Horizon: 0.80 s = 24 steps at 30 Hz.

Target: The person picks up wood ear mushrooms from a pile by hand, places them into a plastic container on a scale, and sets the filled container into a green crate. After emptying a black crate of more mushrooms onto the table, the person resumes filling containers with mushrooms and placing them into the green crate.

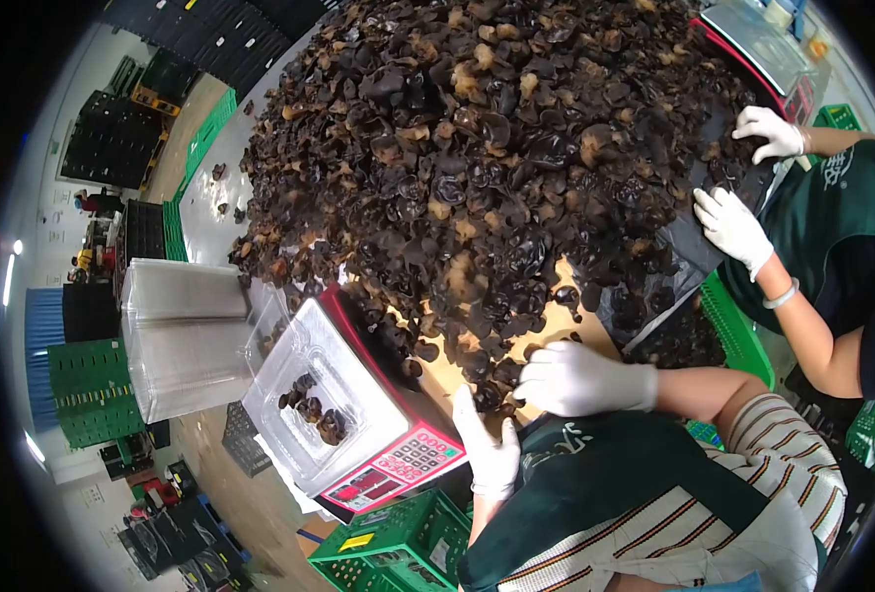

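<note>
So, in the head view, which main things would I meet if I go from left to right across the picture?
Green plastic crate stack, stack of clear plastic containers, red-and-white digital scale, white-gloved left hand, white-gloved right hand, co-worker's nearer white-gloved hand.

Scale (390, 446): keypad (420, 452) and red display (366, 487), figures illegible. Near apron (585, 488): white lettering, unreadable. Far apron (822, 212): white lettering, unreadable. Crate (398, 533): yellow label (356, 541), text illegible. Wall signs (57, 236): too small.
</note>
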Each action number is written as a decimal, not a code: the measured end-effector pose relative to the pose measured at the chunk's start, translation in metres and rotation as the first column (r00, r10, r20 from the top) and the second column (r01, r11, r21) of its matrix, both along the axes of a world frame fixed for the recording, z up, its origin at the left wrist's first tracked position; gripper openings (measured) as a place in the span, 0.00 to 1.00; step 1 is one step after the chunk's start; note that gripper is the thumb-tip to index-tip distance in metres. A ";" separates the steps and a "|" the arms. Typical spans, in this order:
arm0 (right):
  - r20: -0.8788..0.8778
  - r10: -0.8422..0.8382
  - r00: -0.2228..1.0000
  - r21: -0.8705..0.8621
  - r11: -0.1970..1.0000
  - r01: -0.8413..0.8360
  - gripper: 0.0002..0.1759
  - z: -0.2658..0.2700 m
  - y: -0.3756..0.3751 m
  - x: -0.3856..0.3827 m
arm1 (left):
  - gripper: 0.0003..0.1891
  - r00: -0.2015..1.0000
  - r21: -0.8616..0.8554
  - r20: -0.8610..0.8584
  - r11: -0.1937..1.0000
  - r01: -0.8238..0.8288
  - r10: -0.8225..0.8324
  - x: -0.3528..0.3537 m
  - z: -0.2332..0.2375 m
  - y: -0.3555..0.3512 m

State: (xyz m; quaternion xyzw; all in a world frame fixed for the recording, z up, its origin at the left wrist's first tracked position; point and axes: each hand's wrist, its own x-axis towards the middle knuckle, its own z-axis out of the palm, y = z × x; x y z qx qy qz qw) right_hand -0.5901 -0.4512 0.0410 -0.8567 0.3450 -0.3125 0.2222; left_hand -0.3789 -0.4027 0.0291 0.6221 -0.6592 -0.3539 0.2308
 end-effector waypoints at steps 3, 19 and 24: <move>-0.236 -0.114 0.965 -0.113 0.990 0.089 0.11 -0.020 -0.003 0.042 | 0.44 1.000 -0.008 0.012 1.000 -0.023 0.023 -0.002 -0.001 -0.002; 0.112 -0.090 0.990 0.397 0.917 0.038 0.07 0.037 -0.054 -0.002 | 0.31 0.983 -0.066 0.168 0.994 0.092 -0.080 0.004 -0.010 -0.001; -0.294 0.217 0.931 0.665 0.746 0.036 0.08 0.090 -0.043 -0.087 | 0.27 1.000 -0.142 0.002 0.989 0.029 -0.029 0.003 0.001 -0.006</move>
